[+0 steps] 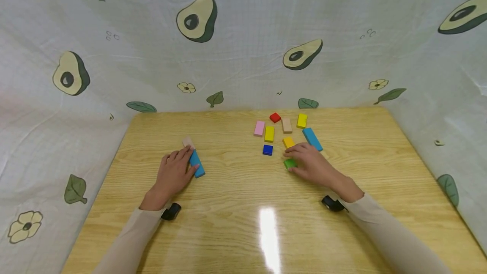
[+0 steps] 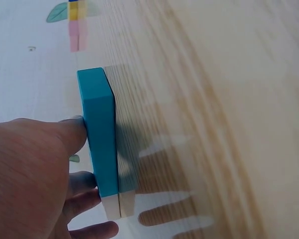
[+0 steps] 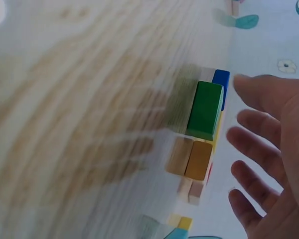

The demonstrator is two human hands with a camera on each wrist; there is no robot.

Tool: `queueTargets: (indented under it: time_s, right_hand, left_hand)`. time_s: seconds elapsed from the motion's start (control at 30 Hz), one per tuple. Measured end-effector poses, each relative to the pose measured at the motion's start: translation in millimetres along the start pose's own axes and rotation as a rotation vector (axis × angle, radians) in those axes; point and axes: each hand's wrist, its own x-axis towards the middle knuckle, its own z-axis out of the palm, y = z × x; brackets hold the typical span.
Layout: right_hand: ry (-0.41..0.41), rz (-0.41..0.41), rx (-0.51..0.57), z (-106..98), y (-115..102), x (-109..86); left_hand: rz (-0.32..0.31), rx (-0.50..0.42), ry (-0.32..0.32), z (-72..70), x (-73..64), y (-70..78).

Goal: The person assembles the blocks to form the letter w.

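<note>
On the left of the table, a light blue block (image 1: 196, 163) and a beige block (image 1: 188, 142) lie end to end in a slanting line. My left hand (image 1: 174, 172) rests against their side, thumb near the blue block's near end and fingers by the joint. In the left wrist view the thumb and fingertips (image 2: 76, 130) all meet the light blue block (image 2: 100, 139) from the same side. My right hand (image 1: 313, 165) hovers with spread fingers beside a green block (image 1: 290, 163); in the right wrist view a gap shows between the fingers and that block (image 3: 205, 109).
Beyond the right hand lie an orange block (image 1: 288, 142), a dark blue block (image 1: 268, 150), a pink block (image 1: 259, 128), a red block (image 1: 275, 117), two yellow blocks (image 1: 269, 134), another beige block (image 1: 287, 125) and another light blue block (image 1: 313, 139). A patterned cloth (image 1: 243, 54) surrounds the table (image 1: 228, 215).
</note>
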Motion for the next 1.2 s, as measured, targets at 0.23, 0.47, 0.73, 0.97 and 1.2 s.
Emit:
queueTargets:
  time_s: [0.23,0.47,0.73,0.97,1.2]
  right_hand:
    - [-0.026,-0.014,-0.05,3,3,-4.7]
    - [-0.005,-0.012,-0.052,5,1,-5.0]
    - [0.014,-0.005,-0.048,9,-17,5.7]
    - [0.012,-0.029,-0.021,20,-46,20.1]
    - [-0.006,-0.081,-0.023,36,-71,39.2]
  left_hand:
    - [-0.001,-0.006,0.001,0.3,-0.4,0.4]
    - [-0.011,-0.003,-0.015,-0.8,-0.6,2.0]
    - [-0.02,-0.001,-0.021,-1.5,-0.1,2.8]
    - [-0.021,0.003,-0.031,-4.5,0.3,5.5]
    - [-0.024,0.009,-0.031,-5.5,0.1,6.3]
